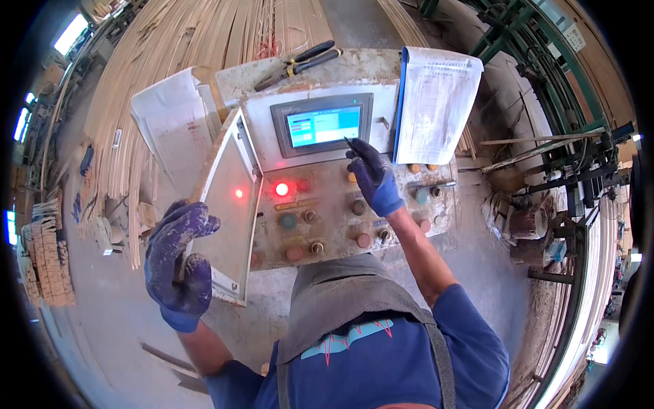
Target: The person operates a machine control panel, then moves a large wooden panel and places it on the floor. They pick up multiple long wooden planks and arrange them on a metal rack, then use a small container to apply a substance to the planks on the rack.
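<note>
My left hand [178, 258], in a dusty purple-blue glove, is closed round the outer edge of an open cabinet door [230, 198] with a pale frame and a clear pane. My right hand [373, 176], gloved the same way, pinches a thin dark pen-like thing [350, 144]. Its tip is at the lower right edge of a lit touchscreen [324, 127]; whether it touches cannot be told. Below the screen, a dusty control panel [334, 218] carries several knobs and buttons. A red lamp [282, 189] glows there and shows in the door pane.
Pliers [300, 65] with dark handles lie on the cabinet top. A clipboard with papers [439, 102] leans at the right, and loose sheets [174, 116] hang at the left. Long wooden strips [204, 34] cover the floor beyond. Green machine framing [545, 61] stands at the far right.
</note>
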The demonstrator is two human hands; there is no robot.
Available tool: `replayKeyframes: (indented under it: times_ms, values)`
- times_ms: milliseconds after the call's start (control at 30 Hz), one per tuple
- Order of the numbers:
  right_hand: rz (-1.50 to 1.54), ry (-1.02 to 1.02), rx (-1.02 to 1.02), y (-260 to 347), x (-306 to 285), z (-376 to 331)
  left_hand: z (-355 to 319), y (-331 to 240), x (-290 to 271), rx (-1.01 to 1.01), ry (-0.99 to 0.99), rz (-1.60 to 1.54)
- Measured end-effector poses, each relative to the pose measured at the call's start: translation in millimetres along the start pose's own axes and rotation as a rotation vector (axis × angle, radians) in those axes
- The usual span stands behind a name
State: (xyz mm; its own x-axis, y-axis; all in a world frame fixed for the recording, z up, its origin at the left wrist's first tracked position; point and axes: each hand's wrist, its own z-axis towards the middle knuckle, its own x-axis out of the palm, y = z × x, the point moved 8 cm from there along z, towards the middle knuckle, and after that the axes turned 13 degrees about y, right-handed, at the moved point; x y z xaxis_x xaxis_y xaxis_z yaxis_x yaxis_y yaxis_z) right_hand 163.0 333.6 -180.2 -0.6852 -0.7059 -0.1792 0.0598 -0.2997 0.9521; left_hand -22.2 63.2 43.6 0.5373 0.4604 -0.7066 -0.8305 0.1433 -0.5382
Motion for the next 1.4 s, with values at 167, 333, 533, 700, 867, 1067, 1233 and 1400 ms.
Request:
replayKeyframes:
  times_ms: [167,333,533,700,867,1067,1233,1400]
  values:
    - [-0.017,0.017,0.043,-14.9,8.3,-5.9,-3.2,1.7,3.3,-0.003,0.044,-0.001]
    - [-0.095,0.048,0.055,-11.8,8.2,-4.8,-3.7,4.2,3.8,-0.006,0.004,-0.028]
    - [-0.045,0.030,0.047,-13.5,6.8,-3.6,-0.7,-0.4,2.8,0.014,0.011,-0.011]
    - [-0.035,0.020,0.058,-15.8,6.3,-4.0,-1.3,0.0,3.1,-0.001,0.004,0.002]
    - [-0.043,0.022,0.078,-14.0,5.0,-1.9,-5.5,3.7,4.3,-0.025,0.048,-0.040]
    - [-0.023,0.003,0.063,-15.0,5.0,0.0,-4.3,4.4,3.4,-0.012,0.001,-0.048]
    - [-0.011,0.009,0.090,-18.8,4.3,1.0,-4.8,5.3,1.8,-0.023,-0.006,-0.034]
    - [-0.020,0.018,0.114,-16.4,4.5,1.9,-3.6,5.1,0.4,0.005,-0.009,-0.046]
